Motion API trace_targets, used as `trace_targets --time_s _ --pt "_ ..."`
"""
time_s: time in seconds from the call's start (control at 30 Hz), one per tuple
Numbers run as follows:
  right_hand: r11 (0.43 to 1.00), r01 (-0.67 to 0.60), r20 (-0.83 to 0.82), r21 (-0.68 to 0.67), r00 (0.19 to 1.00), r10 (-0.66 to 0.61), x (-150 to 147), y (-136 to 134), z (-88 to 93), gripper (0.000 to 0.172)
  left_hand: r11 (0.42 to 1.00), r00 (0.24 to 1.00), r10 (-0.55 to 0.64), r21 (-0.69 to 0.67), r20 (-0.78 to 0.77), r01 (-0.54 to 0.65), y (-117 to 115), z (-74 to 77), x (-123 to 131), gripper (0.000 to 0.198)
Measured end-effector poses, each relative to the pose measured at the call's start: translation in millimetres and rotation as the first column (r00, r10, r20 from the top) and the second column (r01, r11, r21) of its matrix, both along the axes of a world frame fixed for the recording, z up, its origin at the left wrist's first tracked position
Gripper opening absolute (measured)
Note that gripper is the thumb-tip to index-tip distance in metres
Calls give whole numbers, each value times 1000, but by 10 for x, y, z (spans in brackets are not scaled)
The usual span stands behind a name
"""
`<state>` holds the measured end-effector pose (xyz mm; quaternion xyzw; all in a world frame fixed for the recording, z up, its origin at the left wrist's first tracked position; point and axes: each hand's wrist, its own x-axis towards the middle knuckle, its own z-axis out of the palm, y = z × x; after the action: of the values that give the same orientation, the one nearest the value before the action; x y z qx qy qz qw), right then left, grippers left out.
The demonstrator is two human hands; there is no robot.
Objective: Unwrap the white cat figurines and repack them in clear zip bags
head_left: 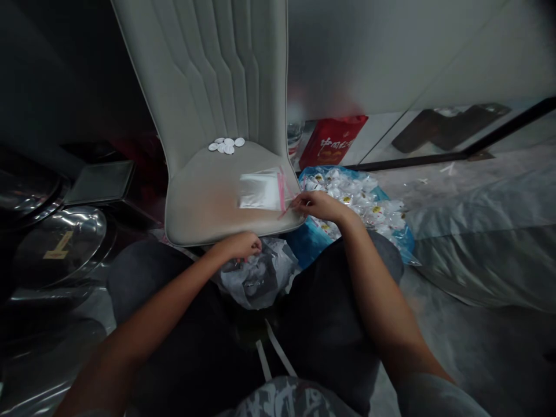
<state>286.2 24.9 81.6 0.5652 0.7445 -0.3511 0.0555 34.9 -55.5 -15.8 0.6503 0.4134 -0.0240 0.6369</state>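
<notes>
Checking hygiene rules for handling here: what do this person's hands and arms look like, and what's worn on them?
The left hand and right hand are bare, with no gloves or visible watch. The forearms are uncovered, and a grey sleeve shows near the right elbow.

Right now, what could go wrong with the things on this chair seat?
The loose white discs sit unbagged on the seat, so a bump could scatter them. The clear plastic bag lies near the seat's edge by the right hand, and might slide off onto the blue bag of white packets below.

Beige padded chair (204, 75), grey floor (478, 365), probably glass partition (403, 63), dim light
</notes>
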Motion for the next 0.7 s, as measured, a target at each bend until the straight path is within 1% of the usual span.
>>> trace_targets --time_s 0.07,0.1,0.13,0.2,0.27,0.33,0.37,0.4,0.43,0.5,0.53,0.57,0.6,0.63,0.67,0.7 --pt "996 -13 31 84 999 10 -11 0 -10 27 1000 1000 12 5 -20 -12 19 30 -34 18" --pt "995 -22 47 97 999 18 -17 -4 -18 30 1000 1000 26 -17 -16 -26 40 63 -67 20" --pt "995 -33 66 92 997 27 -23 -9 -26 31 998 999 45 -41 -6 -45 66 102 -106 21" --pt "999 -40 117 28 993 36 -32 -22 -33 35 993 994 103 -62 24 -101 127 181 -190 25" --pt "999 -13 156 -45 988 20 -34 -30 -24 36 983 980 181 -10 76 -181 186 235 -259 28" --pt "997 14 186 -80 983 1 -30 -30 -2 29 952 953 257 130 160 -279 235 249 -296 28" --pt "995 33 209 -97 978 -12 -27 -29 10 23 918 937 282 226 205 -326 254 241 -304 27" --pt "990 61 240 -124 970 -30 -23 -28 21 20 872 924 296 326 242 -364 270 224 -306 25" --pt "980 102 280 -173 959 -50 -20 -29 30 24 821 917 297 420 266 -388 282 199 -303 23" --pt "931 207 375 -302 923 -84 -17 -34 46 33 717 921 291 578 260 -390 298 139 -294 22" --pt "904 247 410 -349 908 -90 -19 -38 54 33 667 926 298 643 233 -377 302 108 -289 23" --pt "892 264 428 -368 899 -89 -22 -40 62 33 620 929 315 698 195 -357 304 79 -283 25" --pt "899 258 431 -353 898 -88 -26 -40 71 32 579 928 340 744 152 -334 305 54 -277 28" --pt "925 236 419 -299 903 -95 -33 -37 80 31 547 923 370 778 107 -309 305 33 -269 31" --pt "956 204 396 -209 912 -108 -40 -33 87 31 529 915 397 799 65 -286 306 17 -259 34" --pt "981 167 368 -97 922 -120 -46 -29 93 31 527 910 415 807 29 -266 308 6 -246 34"
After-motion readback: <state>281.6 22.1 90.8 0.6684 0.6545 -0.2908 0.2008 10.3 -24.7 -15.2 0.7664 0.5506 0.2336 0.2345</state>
